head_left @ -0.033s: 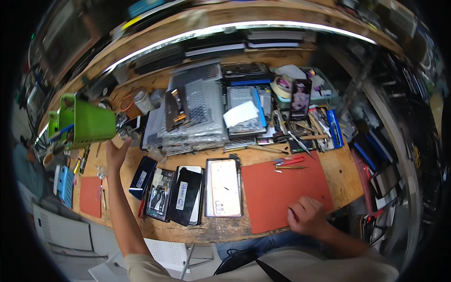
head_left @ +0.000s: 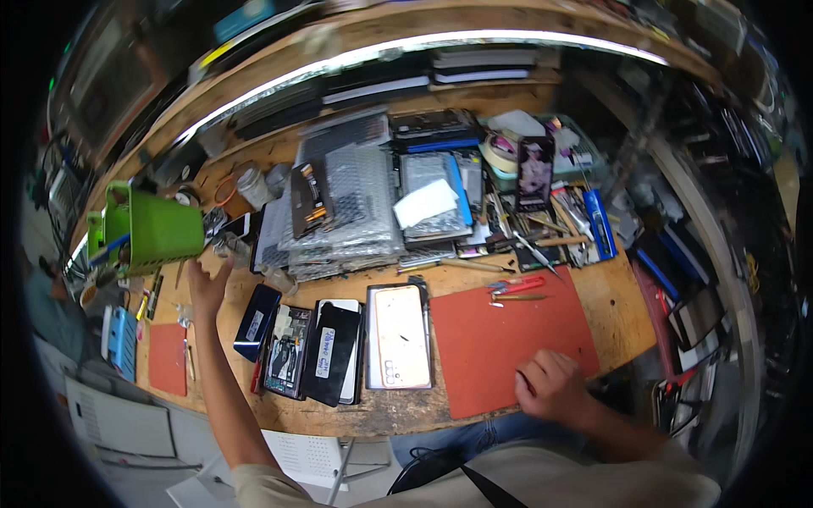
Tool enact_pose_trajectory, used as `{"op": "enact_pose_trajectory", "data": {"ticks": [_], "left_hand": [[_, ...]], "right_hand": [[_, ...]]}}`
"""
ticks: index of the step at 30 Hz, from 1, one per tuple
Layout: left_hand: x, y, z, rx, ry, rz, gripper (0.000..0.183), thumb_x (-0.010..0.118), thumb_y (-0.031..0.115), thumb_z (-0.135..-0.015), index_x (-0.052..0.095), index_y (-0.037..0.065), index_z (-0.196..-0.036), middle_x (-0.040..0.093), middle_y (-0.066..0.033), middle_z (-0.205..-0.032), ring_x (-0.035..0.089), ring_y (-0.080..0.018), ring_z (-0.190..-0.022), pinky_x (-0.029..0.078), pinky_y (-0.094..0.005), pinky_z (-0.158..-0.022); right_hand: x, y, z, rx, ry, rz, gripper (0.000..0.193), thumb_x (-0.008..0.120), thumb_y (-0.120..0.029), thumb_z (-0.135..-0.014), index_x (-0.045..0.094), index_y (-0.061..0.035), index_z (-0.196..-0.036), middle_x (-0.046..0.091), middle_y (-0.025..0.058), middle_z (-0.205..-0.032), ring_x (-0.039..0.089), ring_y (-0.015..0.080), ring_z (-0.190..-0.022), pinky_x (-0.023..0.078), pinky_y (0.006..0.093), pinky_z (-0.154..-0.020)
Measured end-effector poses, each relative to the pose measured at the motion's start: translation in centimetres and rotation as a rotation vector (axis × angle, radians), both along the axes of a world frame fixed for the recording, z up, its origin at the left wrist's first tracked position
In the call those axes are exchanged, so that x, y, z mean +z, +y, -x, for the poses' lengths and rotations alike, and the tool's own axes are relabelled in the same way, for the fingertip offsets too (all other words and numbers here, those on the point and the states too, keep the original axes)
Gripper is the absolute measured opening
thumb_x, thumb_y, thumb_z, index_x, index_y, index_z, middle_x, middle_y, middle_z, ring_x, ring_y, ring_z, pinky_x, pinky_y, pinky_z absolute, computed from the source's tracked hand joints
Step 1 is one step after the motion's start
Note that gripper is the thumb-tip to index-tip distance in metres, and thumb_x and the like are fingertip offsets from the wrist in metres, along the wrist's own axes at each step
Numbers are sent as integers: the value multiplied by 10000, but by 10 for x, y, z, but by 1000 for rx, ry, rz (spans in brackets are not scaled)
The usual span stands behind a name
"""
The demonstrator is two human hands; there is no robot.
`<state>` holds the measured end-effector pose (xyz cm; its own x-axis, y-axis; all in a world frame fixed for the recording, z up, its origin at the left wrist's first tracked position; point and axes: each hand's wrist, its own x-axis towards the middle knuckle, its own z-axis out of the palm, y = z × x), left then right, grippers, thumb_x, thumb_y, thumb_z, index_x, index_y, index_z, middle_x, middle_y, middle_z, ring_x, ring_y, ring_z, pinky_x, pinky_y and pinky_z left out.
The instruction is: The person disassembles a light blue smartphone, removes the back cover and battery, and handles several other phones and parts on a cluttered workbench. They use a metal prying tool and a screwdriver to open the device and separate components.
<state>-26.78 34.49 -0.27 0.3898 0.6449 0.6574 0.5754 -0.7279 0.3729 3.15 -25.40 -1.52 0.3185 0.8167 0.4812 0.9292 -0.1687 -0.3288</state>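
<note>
My left hand (head_left: 207, 289) reaches over the left part of the bench, thumb and fingers apart, with nothing visible in it. It is just below the green plastic basket (head_left: 165, 230) and close to a small clear jar (head_left: 230, 247). My right hand (head_left: 549, 385) is loosely curled at the near edge of the large orange-red mat (head_left: 483, 356), with no object showing in it. Between my hands lie a dark blue phone (head_left: 257, 321), an opened phone with bare inner parts (head_left: 288, 351), a black panel with a handwritten label (head_left: 326, 364), and a pale phone back with an orange rim (head_left: 398, 334).
Bubble-wrapped flat packages (head_left: 356, 203) are stacked at the back. A phone with a lit screen (head_left: 534, 173) stands upright behind scattered hand tools. Red-handled tweezers (head_left: 518, 282) lie on the large mat. A smaller orange-red mat (head_left: 168, 360) is at the left.
The view has shifted slightly, so the basket and my left hand appear a little lower. Both hands keep nearly the same pose, and the bench items stay where they were.
</note>
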Motion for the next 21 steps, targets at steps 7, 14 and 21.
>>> {"op": "enact_pose_trajectory", "data": {"ticks": [7, 14, 21], "left_hand": [[42, -277, -4, -276, -177, 650, 231, 735, 107, -988, 682, 7, -1190, 692, -79, -1053, 651, -151, -983, 529, -309, -898], [94, -508, -86, -1438, 11, 696, 280, 620, 228, -1025, 731, -5, -1134, 695, -154, -956, 677, -385, -810, 537, -487, -748], [137, -575, -167, -2060, 241, 599, 363, 618, 246, -1041, 675, -34, -1264, 684, -174, -1062, 698, -375, -830, 556, -436, -726]], "right_hand": [[21, 12, -22, 315, 234, 83, 144, 709, -188, -940, 632, -67, -962, 617, 106, -877, 691, 314, -772, 565, 437, -672], [17, 24, -15, 497, 314, -62, 128, 710, -168, -956, 661, -59, -1002, 631, 109, -885, 694, 325, -790, 554, 447, -669], [7, -1, -5, 550, 341, -117, 113, 743, -142, -928, 684, -56, -972, 650, 107, -865, 695, 331, -786, 552, 447, -675]]}}
